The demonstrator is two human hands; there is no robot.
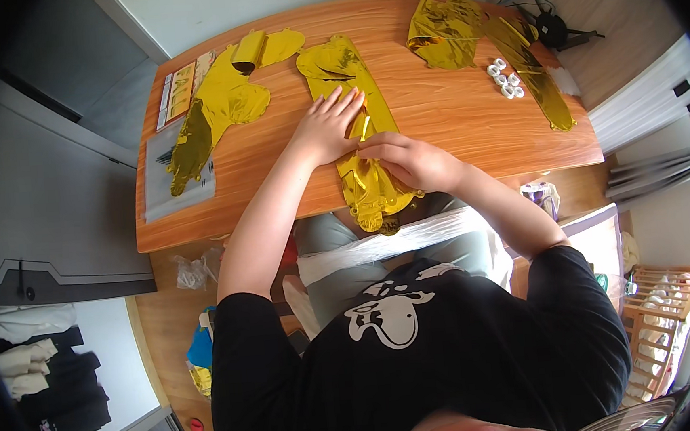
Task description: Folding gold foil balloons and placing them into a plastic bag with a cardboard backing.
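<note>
A long flat gold foil balloon lies down the middle of the wooden table, its lower end hanging over the near edge. My left hand presses flat on its middle, fingers spread. My right hand pinches the foil just to the right of the left hand, fingers closed on a fold of the balloon.
Another gold foil balloon lies at the left, partly on a clear plastic packet. Crumpled gold foil and a gold strip lie at the far right beside small white rings. Folded clothes sit on the floor at left.
</note>
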